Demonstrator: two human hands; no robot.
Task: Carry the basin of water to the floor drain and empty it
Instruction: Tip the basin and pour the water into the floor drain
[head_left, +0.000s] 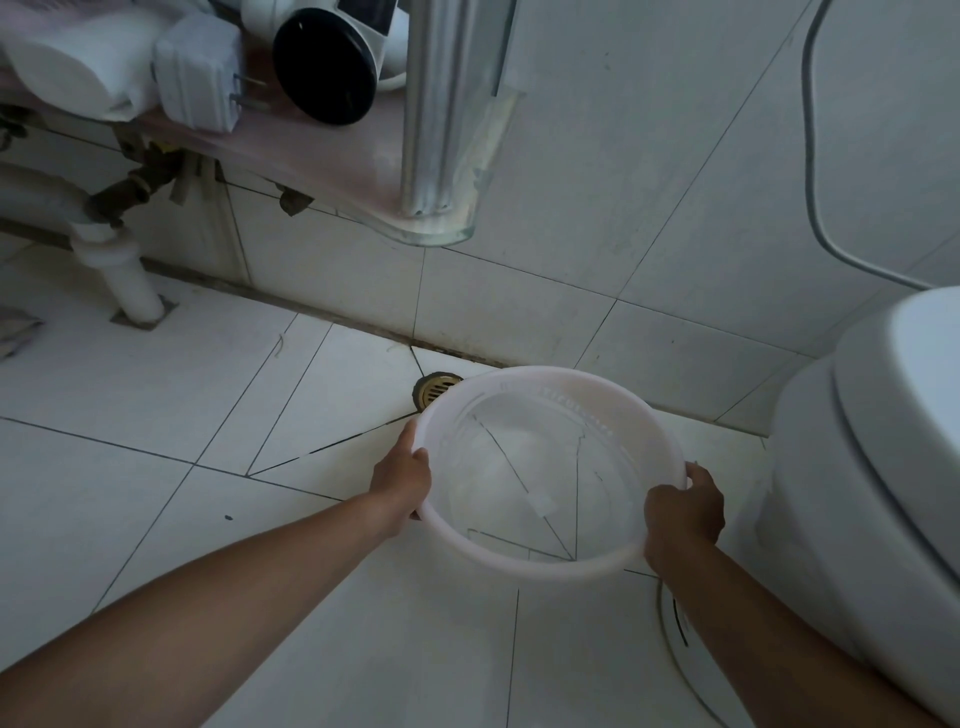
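Round translucent white plastic basin (553, 470) held low over the white tiled floor (156, 441). Left hand (402, 480) clamps the near-left rim, right hand (683, 512) wraps the near-right rim, both arms extended forward and down. Round brass floor drain (434, 391) sits just beyond the left hand, partly hidden by the far rim. Water hard to make out. Advice: tip the far-left edge toward the drain slowly, rim low, to limit splash.

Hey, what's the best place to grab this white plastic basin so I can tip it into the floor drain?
Grip the basin by its rolled rim at opposite sides, as the left hand and right hand do now. The wide round shape needs two-sided support, and that leaves the far edge free to dip toward the floor drain.
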